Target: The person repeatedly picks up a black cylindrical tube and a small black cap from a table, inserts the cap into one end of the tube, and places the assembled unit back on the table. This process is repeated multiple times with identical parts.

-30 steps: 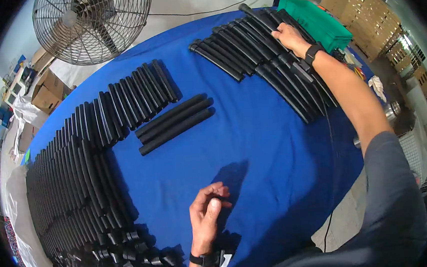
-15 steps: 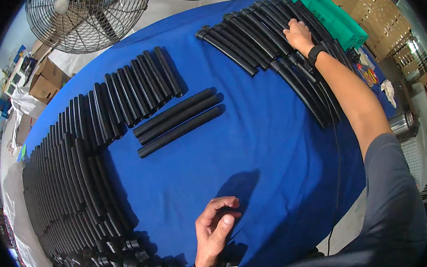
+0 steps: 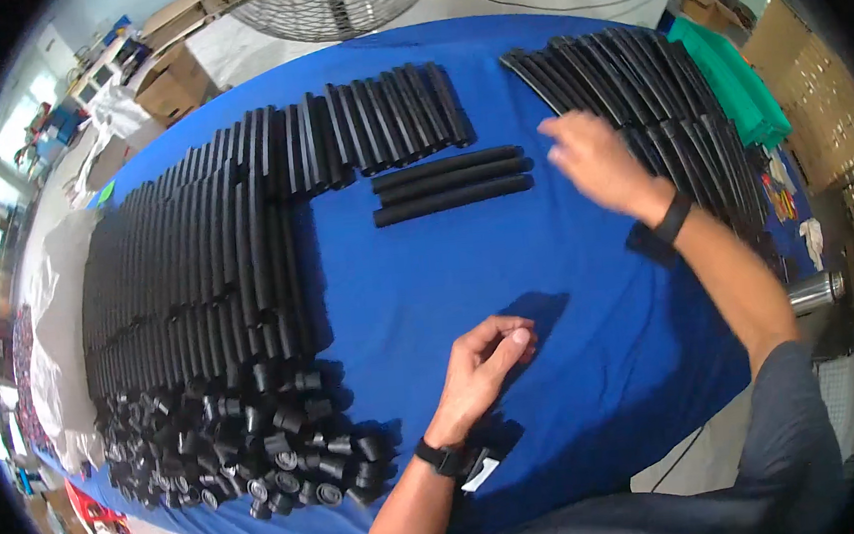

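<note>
My right hand point(image 3: 594, 161) is in the air over the table, a little blurred, its fingers stretched out to the left and nothing seen in them. It is in front of the rows of capped black tubes point(image 3: 622, 71) at the back right. Closer to me, my left hand point(image 3: 490, 360) hovers above the blue cloth with its fingers curled and the thumb against them. No object shows in it. Three black tubes point(image 3: 456, 186) lie side by side in the middle of the table, apart from both hands.
Rows of black tubes point(image 3: 185, 256) fill the left side, and a shorter row point(image 3: 395, 119) stands at the back. A heap of black caps point(image 3: 261, 451) lies front left. A green crate point(image 3: 733, 82) sits at the far right, and a fan point(image 3: 326, 4) is behind the table.
My right hand has left the capped tubes and come toward the middle. The left hand's fingers have drawn together. The view has shifted, so the table lies further right.
</note>
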